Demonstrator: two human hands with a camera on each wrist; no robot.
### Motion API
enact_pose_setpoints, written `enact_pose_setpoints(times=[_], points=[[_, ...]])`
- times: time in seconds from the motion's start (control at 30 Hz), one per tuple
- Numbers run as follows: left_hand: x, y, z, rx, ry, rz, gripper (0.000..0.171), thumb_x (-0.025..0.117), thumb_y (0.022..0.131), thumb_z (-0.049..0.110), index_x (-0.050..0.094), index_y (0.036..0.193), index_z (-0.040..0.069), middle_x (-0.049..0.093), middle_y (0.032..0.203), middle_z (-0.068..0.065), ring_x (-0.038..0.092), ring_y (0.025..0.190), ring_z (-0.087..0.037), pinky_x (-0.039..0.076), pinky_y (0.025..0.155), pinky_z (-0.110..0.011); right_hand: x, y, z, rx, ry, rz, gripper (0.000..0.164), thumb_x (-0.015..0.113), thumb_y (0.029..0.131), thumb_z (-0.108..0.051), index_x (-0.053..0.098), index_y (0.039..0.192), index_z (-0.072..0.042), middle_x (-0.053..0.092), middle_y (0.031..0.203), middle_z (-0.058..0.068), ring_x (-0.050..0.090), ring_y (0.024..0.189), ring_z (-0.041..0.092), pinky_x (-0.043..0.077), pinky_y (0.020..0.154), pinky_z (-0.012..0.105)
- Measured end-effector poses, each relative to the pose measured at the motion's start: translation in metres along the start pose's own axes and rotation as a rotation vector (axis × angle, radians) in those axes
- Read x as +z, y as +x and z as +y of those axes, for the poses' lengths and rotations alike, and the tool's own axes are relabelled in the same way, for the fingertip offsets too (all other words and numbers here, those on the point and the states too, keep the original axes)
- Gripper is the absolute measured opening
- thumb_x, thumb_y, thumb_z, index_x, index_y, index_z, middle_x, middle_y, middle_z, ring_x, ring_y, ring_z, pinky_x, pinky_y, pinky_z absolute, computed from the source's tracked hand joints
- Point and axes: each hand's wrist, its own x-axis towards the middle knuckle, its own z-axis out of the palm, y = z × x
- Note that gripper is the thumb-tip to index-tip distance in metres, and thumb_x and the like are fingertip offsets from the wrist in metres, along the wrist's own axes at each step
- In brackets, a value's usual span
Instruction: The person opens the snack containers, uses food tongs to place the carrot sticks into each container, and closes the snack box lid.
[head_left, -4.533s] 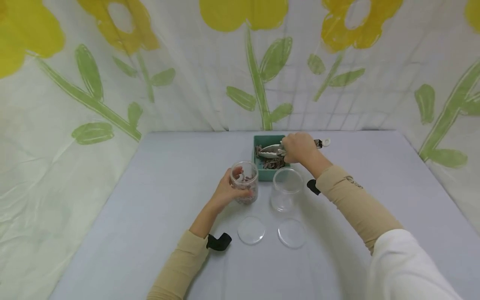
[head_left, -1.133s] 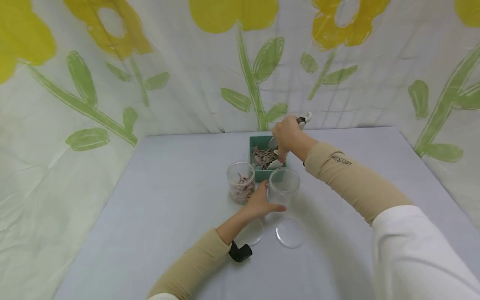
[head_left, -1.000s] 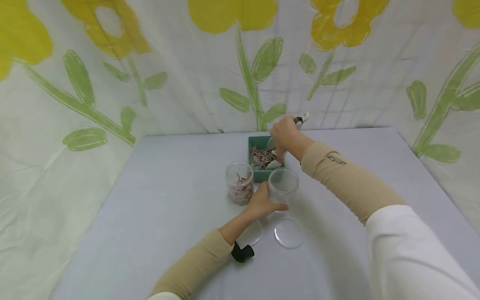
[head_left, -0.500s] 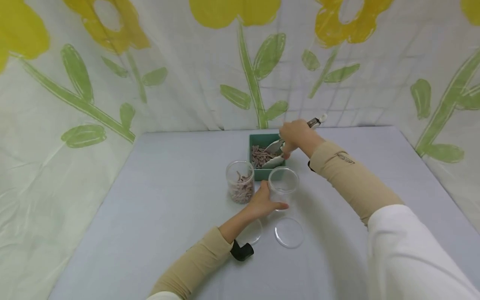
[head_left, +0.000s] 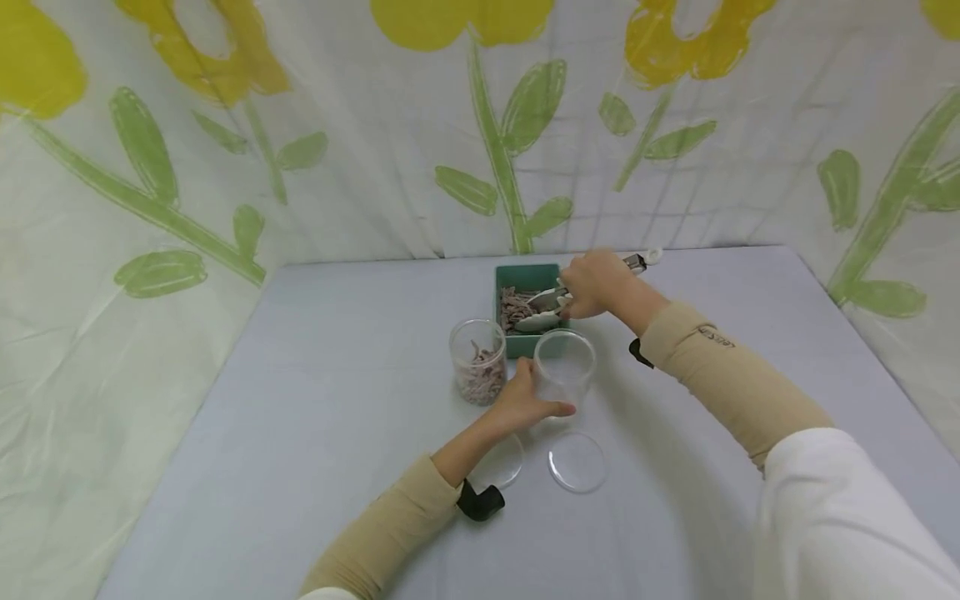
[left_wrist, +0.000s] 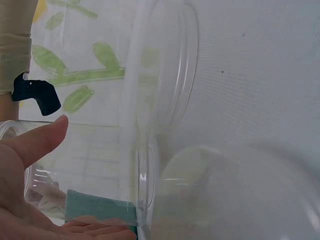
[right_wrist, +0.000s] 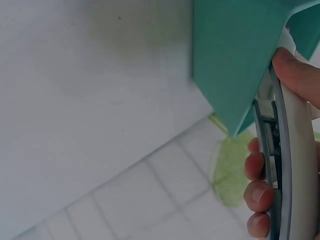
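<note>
My right hand [head_left: 597, 283] grips the handles of a pair of tongs [head_left: 542, 321], whose white scalloped tips reach, spread apart, into a green box [head_left: 521, 344] of brownish-grey shredded strips [head_left: 512, 310]. In the right wrist view, thumb and fingers press the tongs [right_wrist: 298, 160] from both sides beside the box wall [right_wrist: 230, 55]. My left hand [head_left: 521, 402] holds an empty clear jar [head_left: 573, 367] upright, thumb on the near side and fingers round the left. In the left wrist view, the fingers [left_wrist: 102, 227] show through the jar wall. A second clear jar [head_left: 478, 367], partly filled with strips, stands just left.
Two round clear lids lie in front of the jars: the right lid [head_left: 577, 463] in full view, the left lid [head_left: 507, 462] partly under my left wrist. The pale table [head_left: 337, 375] ends at a white curtain [head_left: 375, 167] painted with yellow flowers.
My left hand has moved from the jar of strips to the empty jar. The tongs stay in the box, tilting lower and shifting leftward over the strips in the last half second.
</note>
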Motion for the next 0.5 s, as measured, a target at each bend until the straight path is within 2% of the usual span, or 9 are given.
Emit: enact_pose_setpoints(times=[0.17,0.37,0.5], points=[[0.0,-0.002,0.0,-0.005,-0.01,0.005,0.078,0.082,0.077,0.029,0.036,0.132,0.0,0.052,0.13,-0.023,0.052,0.118,-0.033,0.043,0.098,-0.047,0.005,-0.004,-0.003,-0.028,-0.048,0.058,0.041,0.071,0.084,-0.046,0.054,0.067,-0.013,0.05,0.057,0.001,0.045,0.048,0.017,0.046,0.049,0.034],[0.002,-0.003,0.0,0.023,-0.048,0.041,0.074,0.08,0.078,0.028,0.037,0.13,-0.002,0.053,0.127,-0.024,0.053,0.117,-0.034,0.042,0.099,-0.047,0.002,-0.009,-0.001,-0.004,0.02,0.033,0.038,0.07,0.085,-0.046,0.061,0.076,-0.011,0.056,0.064,0.003,0.053,0.055,0.02,0.05,0.056,0.038],[0.002,-0.004,0.001,0.029,-0.096,0.064,0.072,0.079,0.081,0.024,0.036,0.131,-0.004,0.052,0.127,-0.024,0.051,0.119,-0.035,0.04,0.102,-0.048,-0.004,-0.012,0.005,0.026,0.072,0.03,0.038,0.069,0.084,-0.049,0.061,0.077,-0.012,0.055,0.065,0.002,0.052,0.057,0.02,0.048,0.055,0.038]])
